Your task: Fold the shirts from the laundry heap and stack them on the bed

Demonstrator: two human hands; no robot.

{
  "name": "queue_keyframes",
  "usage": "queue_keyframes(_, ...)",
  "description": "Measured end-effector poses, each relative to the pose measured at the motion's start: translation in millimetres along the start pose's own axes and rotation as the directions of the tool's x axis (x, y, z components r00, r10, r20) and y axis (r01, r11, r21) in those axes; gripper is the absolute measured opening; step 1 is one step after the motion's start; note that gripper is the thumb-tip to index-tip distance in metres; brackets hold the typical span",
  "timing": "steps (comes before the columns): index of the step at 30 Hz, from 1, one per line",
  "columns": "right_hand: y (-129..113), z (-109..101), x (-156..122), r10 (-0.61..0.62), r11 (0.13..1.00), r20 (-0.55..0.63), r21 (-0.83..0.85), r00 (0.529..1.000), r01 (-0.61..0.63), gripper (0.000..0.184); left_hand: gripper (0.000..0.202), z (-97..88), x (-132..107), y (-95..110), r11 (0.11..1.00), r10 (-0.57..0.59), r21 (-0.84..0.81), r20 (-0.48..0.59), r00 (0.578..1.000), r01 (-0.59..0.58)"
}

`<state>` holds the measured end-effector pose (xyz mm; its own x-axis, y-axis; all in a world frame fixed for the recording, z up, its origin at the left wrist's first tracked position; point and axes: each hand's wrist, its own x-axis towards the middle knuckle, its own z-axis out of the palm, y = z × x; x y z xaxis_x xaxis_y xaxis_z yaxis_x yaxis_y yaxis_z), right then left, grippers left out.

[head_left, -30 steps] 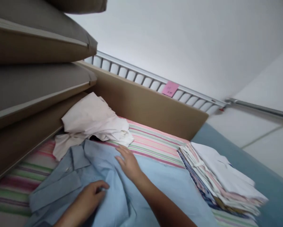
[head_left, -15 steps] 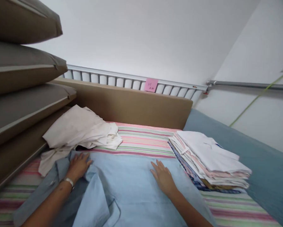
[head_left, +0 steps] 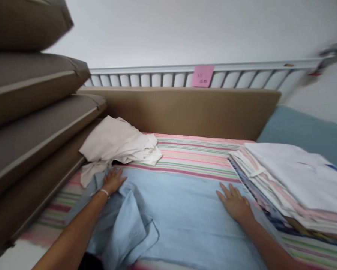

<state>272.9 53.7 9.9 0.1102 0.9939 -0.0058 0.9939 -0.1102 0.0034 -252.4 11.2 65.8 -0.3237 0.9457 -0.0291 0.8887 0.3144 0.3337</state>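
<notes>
A light blue shirt lies spread over a striped sheet, smooth on the right and bunched into loose folds on its left part. My left hand rests on the shirt's far left part, fingers spread, a bracelet on the wrist. Flat on the shirt's right side is my right hand, with the fingers apart. Neither hand grips anything. Just beyond my left hand sits a crumpled off-white cloth. To the right of my right hand stands a stack of folded clothes, white on top with pink and blue layers below.
Large brown cushions are piled along the left. A brown padded board stands at the back before a white radiator bearing a pink note. The striped sheet shows beyond the shirt. A blue-green panel runs along the right.
The camera view has turned, so most things appear shifted, the stack nearer the right edge. Both hands remain flat on the shirt, in nearly the same places on it.
</notes>
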Motion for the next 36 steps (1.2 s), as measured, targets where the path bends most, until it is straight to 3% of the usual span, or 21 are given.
queue_keyframes(3, 7, -8, 7, -0.031, 0.997, 0.026, 0.065, 0.999, 0.030, 0.058, 0.056, -21.7, -45, 8, 1.000, 0.025, -0.011, -0.114, 0.993, -0.027)
queue_keyframes(5, 5, -18, 1, -0.089, 0.991, -0.094, 0.097, 0.992, 0.098, 0.058, 0.049, -23.0, -100, 12, 0.994, 0.064, -0.070, -0.189, 0.980, -0.079)
queue_keyframes(7, -7, -32, -19, -0.175, 0.962, -0.295, 0.153, 0.939, 0.227, 0.056, 0.043, -11.2, -163, 15, 0.952, 0.104, -0.256, -0.247, 0.964, -0.168)
queue_keyframes(9, -31, -44, -52, -0.263, 0.883, -0.442, 0.247, 0.858, 0.398, 0.053, 0.045, 8.6, -218, 16, 0.914, 0.118, -0.361, -0.204, 0.972, -0.187)
queue_keyframes(12, -80, -52, -118, -0.381, 0.695, -0.478, 0.416, 0.791, 0.586, 0.046, 0.051, 32.6, -258, 11, 0.911, -0.015, -0.409, -0.134, 0.991, -0.042)
queue_keyframes(15, -121, -51, -178, -0.472, 0.542, -0.385, 0.583, 0.793, 0.606, 0.039, 0.033, 30.1, -253, 3, 0.888, -0.089, -0.460, -0.165, 0.982, 0.003)
queue_keyframes(18, -141, -47, -215, -0.522, 0.440, -0.235, 0.749, 0.820, 0.495, 0.035, 0.021, 6.2, -236, -3, 0.768, -0.125, -0.641, -0.146, 0.981, 0.002)
queue_keyframes(20, -147, -46, -226, -0.535, 0.379, -0.125, 0.848, 0.835, 0.370, 0.035, 0.025, -10.7, -231, -3, 0.574, -0.157, -0.817, -0.042, 0.987, 0.056)
queue_keyframes(22, -152, -49, -230, -0.565, 0.325, -0.016, 0.915, 0.825, 0.240, 0.036, 0.034, -21.6, -232, 0, 0.313, -0.164, -0.944, 0.058, 0.985, 0.108)
queue_keyframes(25, -167, -58, -228, -0.614, 0.277, 0.055, 0.949, 0.788, 0.150, 0.037, 0.036, -23.7, -238, 5, 0.005, -0.169, -0.989, 0.146, 0.975, 0.149)
queue_keyframes(28, -190, -67, -224, -0.617, 0.299, 0.047, 0.937, 0.785, 0.179, 0.040, 0.029, -17.0, -240, 9, -0.183, -0.214, -0.963, 0.235, 0.948, 0.198)
queue_keyframes(31, -214, -74, -224, -0.632, 0.411, 0.061, 0.872, 0.773, 0.267, 0.053, 0.021, -12.2, -236, 15, -0.319, -0.255, -0.916, 0.329, 0.909, 0.242)
queue_keyframes(34, -230, -75, -229, -0.692, 0.489, 0.034, 0.757, 0.721, 0.433, 0.078, 0.017, -10.6, -234, 24, -0.373, -0.294, -0.885, 0.397, 0.869, 0.278)
queue_keyframes(36, -236, -71, -232, -0.693, 0.532, -0.036, 0.649, 0.720, 0.544, 0.077, 0.021, -10.2, -236, 27, -0.339, -0.276, -0.884, 0.421, 0.864, 0.322)
